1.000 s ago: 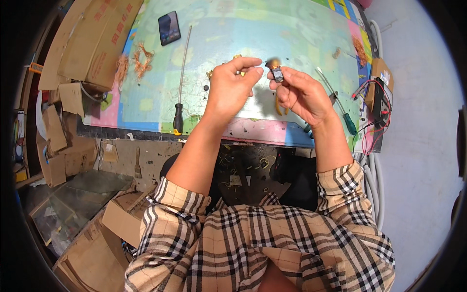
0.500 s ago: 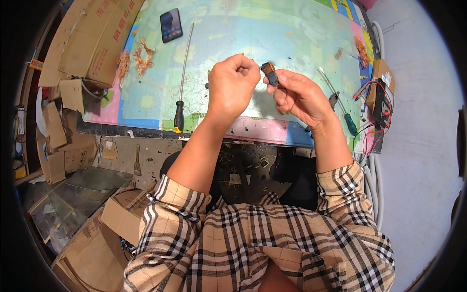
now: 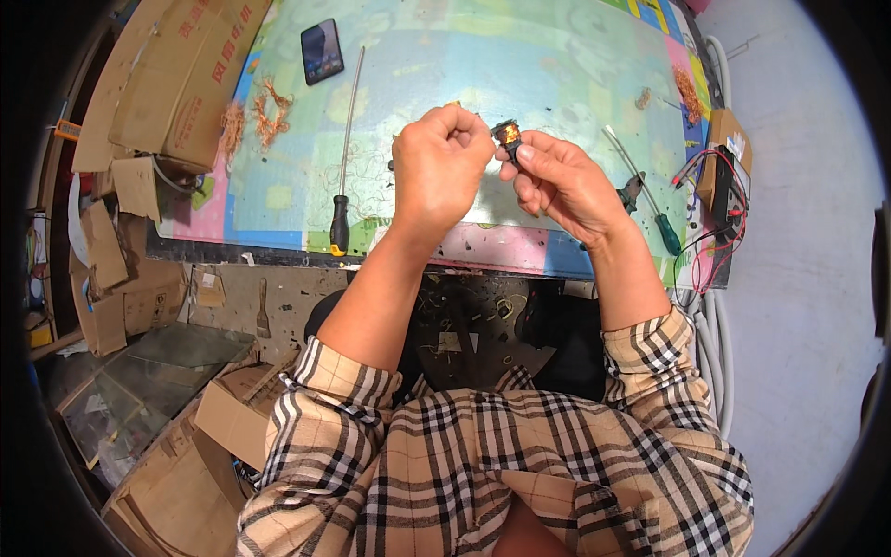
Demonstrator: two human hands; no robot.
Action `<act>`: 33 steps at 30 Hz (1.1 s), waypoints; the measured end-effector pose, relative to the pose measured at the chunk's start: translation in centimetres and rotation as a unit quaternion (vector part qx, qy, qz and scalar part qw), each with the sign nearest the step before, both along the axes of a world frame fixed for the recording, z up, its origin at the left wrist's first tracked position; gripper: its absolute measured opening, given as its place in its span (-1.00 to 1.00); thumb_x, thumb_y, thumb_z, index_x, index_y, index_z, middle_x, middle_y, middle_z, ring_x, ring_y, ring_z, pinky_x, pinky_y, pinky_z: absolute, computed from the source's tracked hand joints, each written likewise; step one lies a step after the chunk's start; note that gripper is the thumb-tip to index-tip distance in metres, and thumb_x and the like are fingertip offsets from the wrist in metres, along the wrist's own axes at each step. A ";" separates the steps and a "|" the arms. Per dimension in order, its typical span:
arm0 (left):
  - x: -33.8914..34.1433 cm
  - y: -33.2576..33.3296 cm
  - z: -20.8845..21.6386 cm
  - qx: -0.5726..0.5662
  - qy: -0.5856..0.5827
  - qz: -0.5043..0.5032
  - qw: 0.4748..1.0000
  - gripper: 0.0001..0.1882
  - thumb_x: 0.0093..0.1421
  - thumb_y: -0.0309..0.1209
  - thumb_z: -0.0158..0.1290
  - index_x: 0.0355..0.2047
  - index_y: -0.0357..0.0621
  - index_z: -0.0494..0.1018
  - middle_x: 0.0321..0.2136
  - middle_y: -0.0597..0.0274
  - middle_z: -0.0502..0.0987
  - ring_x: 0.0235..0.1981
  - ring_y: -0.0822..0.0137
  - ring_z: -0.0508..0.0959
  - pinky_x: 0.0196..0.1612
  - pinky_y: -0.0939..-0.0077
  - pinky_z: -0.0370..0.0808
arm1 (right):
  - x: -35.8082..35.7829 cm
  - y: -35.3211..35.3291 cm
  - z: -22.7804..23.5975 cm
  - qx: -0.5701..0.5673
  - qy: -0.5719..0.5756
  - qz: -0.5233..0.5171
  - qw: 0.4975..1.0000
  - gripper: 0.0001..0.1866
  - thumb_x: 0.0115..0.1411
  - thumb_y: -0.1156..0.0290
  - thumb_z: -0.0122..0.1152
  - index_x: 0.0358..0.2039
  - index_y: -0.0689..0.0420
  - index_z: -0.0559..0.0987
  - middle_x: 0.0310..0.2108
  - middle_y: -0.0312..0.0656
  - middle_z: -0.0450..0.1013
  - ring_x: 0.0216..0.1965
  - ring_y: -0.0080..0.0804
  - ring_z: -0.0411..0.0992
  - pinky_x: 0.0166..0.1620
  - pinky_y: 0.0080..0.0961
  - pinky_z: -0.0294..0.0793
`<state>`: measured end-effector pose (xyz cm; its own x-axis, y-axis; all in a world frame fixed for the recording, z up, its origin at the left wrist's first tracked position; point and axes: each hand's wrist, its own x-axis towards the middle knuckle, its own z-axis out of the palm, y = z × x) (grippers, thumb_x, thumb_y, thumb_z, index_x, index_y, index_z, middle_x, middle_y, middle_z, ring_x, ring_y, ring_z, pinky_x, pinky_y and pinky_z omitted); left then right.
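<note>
Between the thumb and fingers of my right hand (image 3: pixel 563 181) is a small black coil bobbin (image 3: pixel 508 135) wound with shiny copper wire. Its copper winding faces up, just beside the fingertips of my left hand (image 3: pixel 441 162). The left fingers are pinched together close to the bobbin's left end; what they grip is too small to make out. Both hands hover above the table's near half. Left of my left hand lies a long screwdriver (image 3: pixel 341 218) with a black and yellow handle. Thin loose wire strands lie on the mat around the left hand.
A phone (image 3: pixel 322 51) lies at the far left, near tangled copper wire (image 3: pixel 271 114). Another copper bundle (image 3: pixel 688 96) is at the right edge. A green-handled screwdriver (image 3: pixel 667 234) lies beside a black meter with red leads (image 3: pixel 729 190). A large cardboard box (image 3: pixel 186 84) stands left.
The bobbin has turned in my right fingers, so its copper winding now shows more brightly. Both hands stay close together in nearly the same place.
</note>
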<state>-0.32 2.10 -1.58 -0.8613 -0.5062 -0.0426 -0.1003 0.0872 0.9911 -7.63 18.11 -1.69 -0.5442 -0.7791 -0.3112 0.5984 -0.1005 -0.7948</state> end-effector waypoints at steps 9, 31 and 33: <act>0.3 0.5 0.2 -0.086 0.051 0.014 0.995 -0.93 0.15 -0.54 0.12 -0.44 -0.31 0.51 -0.62 0.49 0.41 -0.59 0.69 0.25 -0.52 0.70 0.24 | 0.5 -0.4 0.6 0.063 0.088 -0.033 0.994 -0.78 0.35 0.34 0.09 -0.19 0.24 0.54 -0.38 -0.23 0.53 -0.51 -0.65 0.43 -0.46 -0.72 0.42; 0.5 0.4 -0.4 -0.263 0.150 0.007 0.953 -0.86 0.10 -0.56 0.12 -0.32 -0.30 0.60 -0.50 0.08 0.63 -0.50 0.35 0.61 -0.40 0.51 0.53 | 0.8 -0.4 0.9 0.105 0.158 -0.007 0.982 -0.79 0.31 0.31 0.16 -0.30 0.21 0.53 -0.41 -0.25 0.52 -0.55 -0.61 0.44 -0.47 -0.66 0.42; 0.4 0.6 -0.5 -0.237 0.154 0.017 0.959 -0.89 0.06 -0.55 0.11 -0.39 -0.27 0.59 -0.53 0.06 0.60 -0.53 0.20 0.60 -0.42 0.41 0.50 | 0.8 -0.4 0.8 0.106 0.159 -0.006 0.982 -0.79 0.31 0.31 0.16 -0.30 0.22 0.53 -0.42 -0.26 0.52 -0.55 -0.61 0.44 -0.47 -0.66 0.42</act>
<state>0.09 2.70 -2.11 -0.7788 -0.4346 0.4523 0.1792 0.5369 0.8244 -6.80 17.70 -0.88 -0.6486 -0.7082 -0.2791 0.3171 0.0819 -0.9449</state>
